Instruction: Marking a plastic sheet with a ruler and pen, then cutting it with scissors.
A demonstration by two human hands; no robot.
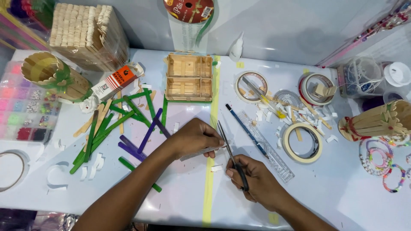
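My left hand (192,137) pinches a flat grey craft stick (200,152) that lies level over the table. A pair of black-handled scissors (229,149) sits in my right hand (257,180), blades pointing up and away. The blades stand just beside the stick's right end, near my left fingertips. A small white paper scrap (216,168) lies on the table below the stick. A yellow tape strip (211,171) runs down the table between my hands.
Green and purple craft sticks (124,128) lie scattered at left. A small stick-built tray (189,77) stands at the back centre. Tape rolls (303,143), a clear ruler (267,147), a blue pencil (246,130) and paper scraps lie right. Bead box (25,102) far left, bracelets (383,160) far right.
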